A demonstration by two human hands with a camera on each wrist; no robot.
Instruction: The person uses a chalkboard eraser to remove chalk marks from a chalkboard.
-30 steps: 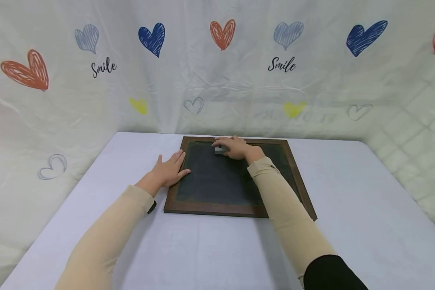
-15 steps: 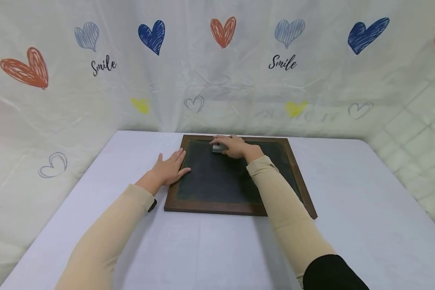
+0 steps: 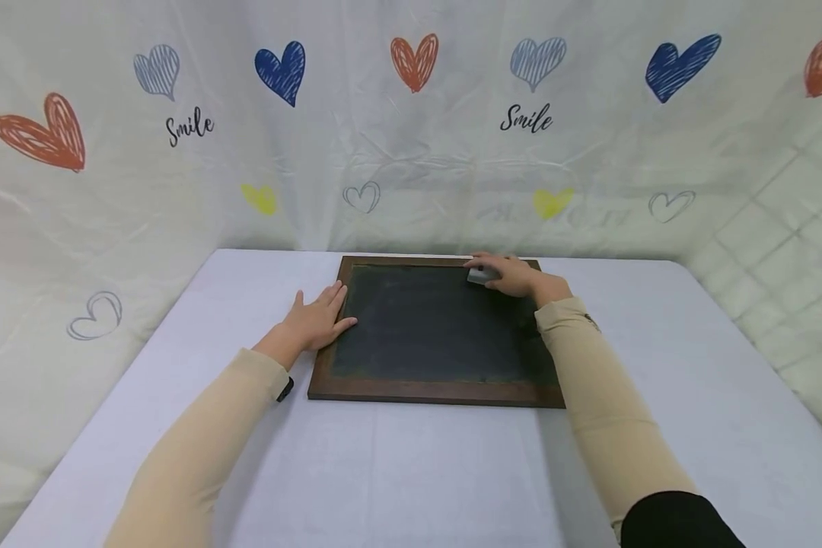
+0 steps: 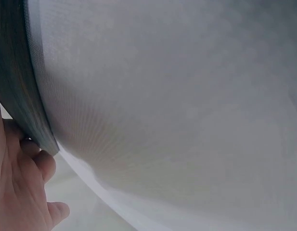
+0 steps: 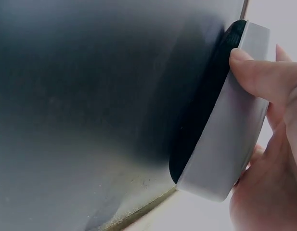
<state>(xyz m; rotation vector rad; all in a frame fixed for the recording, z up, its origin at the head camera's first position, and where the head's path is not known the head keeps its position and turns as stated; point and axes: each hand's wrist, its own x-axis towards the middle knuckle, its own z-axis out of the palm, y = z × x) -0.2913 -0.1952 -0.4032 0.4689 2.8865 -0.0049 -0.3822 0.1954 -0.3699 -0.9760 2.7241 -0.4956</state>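
Nearest to me, two beige sleeves are reaching out over the pale desk (image 3: pixel 411 472); the left hand (image 3: pixel 313 323) is lying flat with its fingers straight and relaxed, resting on the desk against the left edge of the wooden-framed chalkboard (image 3: pixel 425 335) and steadying it, much where it was a second ago; the left wrist view is showing only those fingers (image 4: pixel 23 192) beside the dark frame and the blurred cloth of the desk. Farther on, the right hand (image 3: pixel 514 275) is gripping a small grey eraser (image 3: pixel 481 275), thumb and fingers curled round its body, with the black felt face pressed down on the slate, as the right wrist view is making plain (image 5: pixel 225 130); what is changing is its place: half a second ago it was working near the middle of the far edge, and now it is sitting at the far right corner, so I am judging this a wiping stroke sweeping rightward along the top of the board, with the nearer slate looking dull and still faintly smeared. Behind it all the heart-printed backdrop (image 3: pixel 411 114) is hanging.
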